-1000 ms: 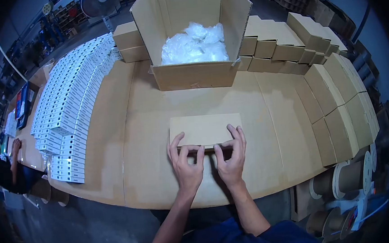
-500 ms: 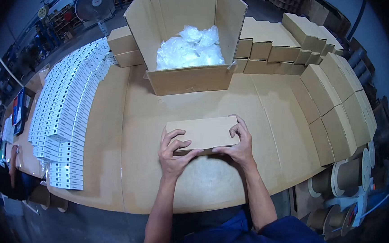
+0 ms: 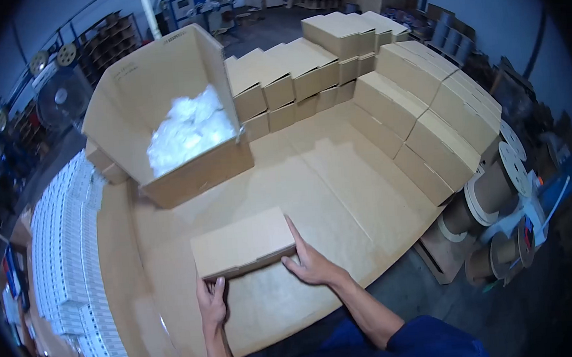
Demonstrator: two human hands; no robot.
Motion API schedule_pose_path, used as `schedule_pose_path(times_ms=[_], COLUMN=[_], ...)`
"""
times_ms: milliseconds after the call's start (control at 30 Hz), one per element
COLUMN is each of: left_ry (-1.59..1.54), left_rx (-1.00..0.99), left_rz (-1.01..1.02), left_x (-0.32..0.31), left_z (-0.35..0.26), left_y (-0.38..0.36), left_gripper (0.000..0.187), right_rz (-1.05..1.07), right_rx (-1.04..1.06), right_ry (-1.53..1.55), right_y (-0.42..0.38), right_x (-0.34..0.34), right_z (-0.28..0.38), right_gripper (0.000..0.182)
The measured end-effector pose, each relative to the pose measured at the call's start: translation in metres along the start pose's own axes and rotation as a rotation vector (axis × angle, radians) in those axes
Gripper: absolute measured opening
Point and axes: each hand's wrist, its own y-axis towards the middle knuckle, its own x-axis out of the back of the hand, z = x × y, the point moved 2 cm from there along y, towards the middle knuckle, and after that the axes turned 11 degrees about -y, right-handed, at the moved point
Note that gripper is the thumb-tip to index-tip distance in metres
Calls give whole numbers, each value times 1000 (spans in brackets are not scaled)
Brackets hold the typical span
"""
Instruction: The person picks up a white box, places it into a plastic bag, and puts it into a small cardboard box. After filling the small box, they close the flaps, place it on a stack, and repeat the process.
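A closed brown cardboard box (image 3: 242,241) is between my hands, a little above the cardboard-covered tabletop (image 3: 320,196). My left hand (image 3: 212,304) grips its near left corner, thumb up against the front face and the other fingers mostly hidden. My right hand (image 3: 310,262) clasps the right end, with the fingers along the side and the thumb at the lower front edge. Beyond the box stands a large open carton (image 3: 201,176), partly filled with clear plastic bags (image 3: 193,132).
Small white boxes (image 3: 63,260) stand in a long stack on the left. Closed brown boxes (image 3: 279,79) line the back, and more brown boxes (image 3: 421,119) are piled on the right. Cable spools (image 3: 498,177) sit beyond the right table edge. Part of another person shows at far left.
The view has swung to the right, so the carton appears further left. My hands have shifted their hold to the box's ends, and its lid now looks closed down flat.
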Motion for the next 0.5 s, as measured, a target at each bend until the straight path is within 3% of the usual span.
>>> schedule_pose_path(times_ms=[133, 300, 433, 467, 500], left_ry=[117, 147, -54, -131, -173], left_rx=[-40, -139, -250, -164, -321], left_rz=[122, 413, 580, 565, 603], left_x=[-42, -138, -267, -302, -336], left_z=[-14, -25, -63, -72, -68], left_y=[27, 121, 215, 234, 269], left_gripper=[57, 60, 61, 63, 63], right_rz=[-62, -402, -683, -755, -819], right_rx=[-185, -211, -174, -143, -154], right_ry=[84, -199, -339, -394, -462], right_y=[-20, -24, -3, 7, 18], right_x=[38, 131, 214, 237, 257], right_z=[-1, 5, 6, 9, 4], right_gripper=[93, 88, 85, 84, 82])
